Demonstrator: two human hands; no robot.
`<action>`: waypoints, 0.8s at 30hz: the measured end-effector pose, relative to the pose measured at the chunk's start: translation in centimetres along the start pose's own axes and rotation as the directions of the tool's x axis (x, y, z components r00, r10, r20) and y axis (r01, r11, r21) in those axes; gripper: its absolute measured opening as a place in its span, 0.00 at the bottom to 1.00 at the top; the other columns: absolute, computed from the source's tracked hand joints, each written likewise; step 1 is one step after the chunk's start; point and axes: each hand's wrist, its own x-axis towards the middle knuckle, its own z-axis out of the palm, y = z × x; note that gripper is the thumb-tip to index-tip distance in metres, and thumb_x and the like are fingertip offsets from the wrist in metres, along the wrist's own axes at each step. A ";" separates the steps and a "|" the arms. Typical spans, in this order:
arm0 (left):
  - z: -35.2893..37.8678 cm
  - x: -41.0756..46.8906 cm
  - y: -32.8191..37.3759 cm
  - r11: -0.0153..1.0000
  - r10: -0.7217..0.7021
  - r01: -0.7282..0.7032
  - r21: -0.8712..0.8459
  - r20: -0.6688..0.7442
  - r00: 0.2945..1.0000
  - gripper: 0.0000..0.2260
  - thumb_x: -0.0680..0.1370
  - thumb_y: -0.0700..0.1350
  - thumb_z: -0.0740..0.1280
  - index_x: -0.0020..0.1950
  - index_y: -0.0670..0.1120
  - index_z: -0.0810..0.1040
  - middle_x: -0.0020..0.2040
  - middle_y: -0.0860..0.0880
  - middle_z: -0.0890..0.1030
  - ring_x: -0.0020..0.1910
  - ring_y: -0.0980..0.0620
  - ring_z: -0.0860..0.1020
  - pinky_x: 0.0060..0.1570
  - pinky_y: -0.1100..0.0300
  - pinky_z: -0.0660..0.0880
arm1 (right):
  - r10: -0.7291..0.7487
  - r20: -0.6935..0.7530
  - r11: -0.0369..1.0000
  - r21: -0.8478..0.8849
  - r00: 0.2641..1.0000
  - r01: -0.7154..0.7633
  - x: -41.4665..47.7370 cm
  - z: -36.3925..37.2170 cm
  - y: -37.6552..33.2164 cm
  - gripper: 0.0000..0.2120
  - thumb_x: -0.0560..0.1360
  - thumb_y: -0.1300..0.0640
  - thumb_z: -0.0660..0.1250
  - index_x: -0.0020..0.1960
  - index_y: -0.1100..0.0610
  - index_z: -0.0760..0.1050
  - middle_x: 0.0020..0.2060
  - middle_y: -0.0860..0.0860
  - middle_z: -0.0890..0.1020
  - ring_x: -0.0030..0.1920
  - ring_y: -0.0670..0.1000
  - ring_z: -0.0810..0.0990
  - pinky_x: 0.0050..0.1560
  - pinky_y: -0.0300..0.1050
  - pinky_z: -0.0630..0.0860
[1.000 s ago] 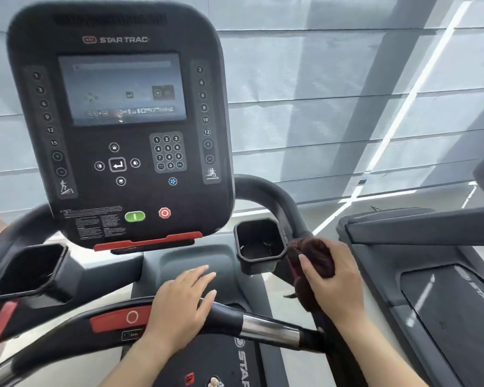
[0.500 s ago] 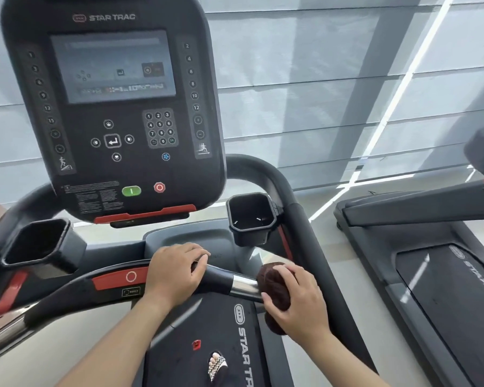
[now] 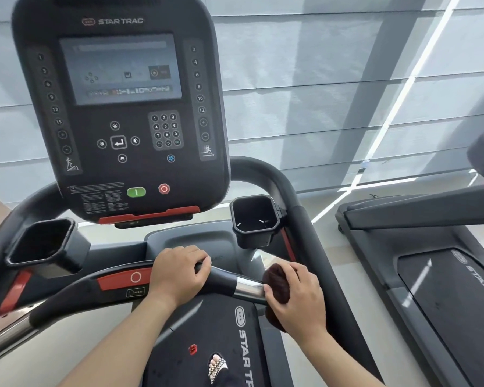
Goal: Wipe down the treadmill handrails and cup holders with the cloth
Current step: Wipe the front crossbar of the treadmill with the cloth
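A dark brown cloth (image 3: 278, 277) is wrapped around the right end of the treadmill's front crossbar (image 3: 225, 279), beside its chrome band (image 3: 249, 289). My right hand (image 3: 296, 300) grips the cloth against the bar. My left hand (image 3: 176, 275) is closed around the black middle of the same bar. The right cup holder (image 3: 256, 219) sits just above the cloth. The left cup holder (image 3: 42, 244) is at the far left. The right side handrail (image 3: 319, 247) slopes down behind my right hand.
The big console (image 3: 123, 107) with screen and buttons stands above the bar. A red stop pad (image 3: 123, 279) lies left of my left hand. The treadmill belt (image 3: 196, 331) and a sandalled foot (image 3: 217, 365) are below. A second treadmill (image 3: 430, 275) stands to the right.
My right hand carried the cloth from the right handrail near the cup holder down onto the crossbar's right end. My left hand curled from flat into a grip on the bar.
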 end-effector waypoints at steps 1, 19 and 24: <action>0.0 0.1 0.0 1.000 0.001 -0.001 -0.002 0.000 1.000 0.18 0.72 0.56 0.51 0.37 0.52 0.79 0.36 0.56 0.81 0.36 0.52 0.77 0.39 0.55 0.71 | 0.017 -0.006 1.000 -0.003 1.000 -0.017 0.0 0.1 -0.4 0.22 0.67 0.40 0.66 0.58 0.50 0.76 0.53 0.48 0.79 0.48 0.56 0.78 0.45 0.51 0.75; 0.2 0.1 -0.1 0.999 0.041 -0.041 0.007 -0.032 0.999 0.20 0.72 0.56 0.49 0.37 0.52 0.79 0.35 0.55 0.80 0.35 0.52 0.76 0.35 0.57 0.67 | -0.097 -0.001 0.995 0.003 0.995 0.097 -1.9 -0.1 -0.5 0.25 0.68 0.38 0.66 0.62 0.46 0.70 0.58 0.46 0.75 0.54 0.52 0.76 0.49 0.50 0.75; 0.1 0.1 -0.2 0.999 0.049 -0.049 0.016 -0.022 0.999 0.19 0.72 0.56 0.49 0.36 0.52 0.78 0.35 0.55 0.80 0.35 0.52 0.75 0.36 0.56 0.68 | 0.060 -0.049 0.998 -0.001 0.997 -0.060 -0.9 0.0 -1.9 0.24 0.69 0.40 0.66 0.60 0.51 0.76 0.56 0.49 0.78 0.51 0.56 0.77 0.48 0.53 0.75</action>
